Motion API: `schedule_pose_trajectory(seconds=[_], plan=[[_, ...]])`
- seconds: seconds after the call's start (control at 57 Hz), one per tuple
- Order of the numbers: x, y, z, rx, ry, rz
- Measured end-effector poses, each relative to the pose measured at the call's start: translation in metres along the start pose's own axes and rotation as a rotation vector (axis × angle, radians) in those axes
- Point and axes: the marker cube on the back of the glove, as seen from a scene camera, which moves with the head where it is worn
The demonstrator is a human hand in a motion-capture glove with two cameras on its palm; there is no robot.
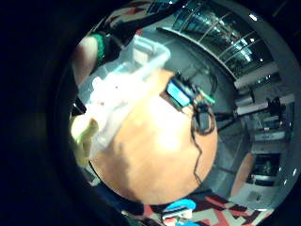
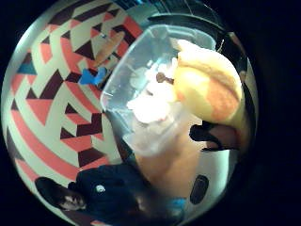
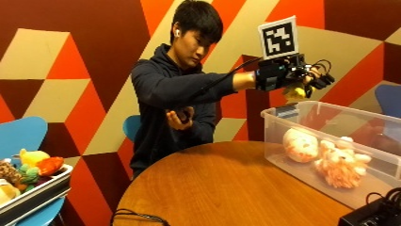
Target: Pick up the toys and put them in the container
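Note:
In the outside view my gloved right hand (image 3: 306, 77) is raised above the near end of a clear plastic container (image 3: 283, 141) and grips a yellow plush toy (image 3: 294, 92). The thumb side palm view shows that yellow and orange toy (image 2: 211, 89) close to the palm, over the open container (image 2: 136, 70). Two pale pink plush toys (image 3: 300, 145) (image 3: 338, 165) lie on the container's floor. In the little finger side view the container (image 1: 136, 66) stands on the round wooden table (image 1: 160, 150), with the yellow toy (image 1: 83, 134) beside it at the picture's edge.
A tray (image 3: 37, 193) with several more plush toys sits on a blue chair at the left. A black device with cables (image 3: 374, 215) lies by the container on the table (image 3: 219, 188). The person's bare left hand (image 3: 180, 117) holds a small dark object.

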Motion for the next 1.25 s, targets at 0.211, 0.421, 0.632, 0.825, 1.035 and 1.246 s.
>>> schedule_pose_trajectory(seconds=[0.211,0.421,0.632,0.825,1.035,1.246], plan=[[-0.021,-0.021,0.052,-0.237,0.11,0.057],[-0.005,-0.006,0.044,-0.155,0.033,0.039],[0.017,0.031,0.021,-0.116,-0.005,0.057],[0.045,0.093,0.02,-0.077,-0.017,0.098],[0.085,0.163,0.027,-0.063,-0.093,0.147],[0.11,0.243,0.046,-0.032,-0.197,0.264]])
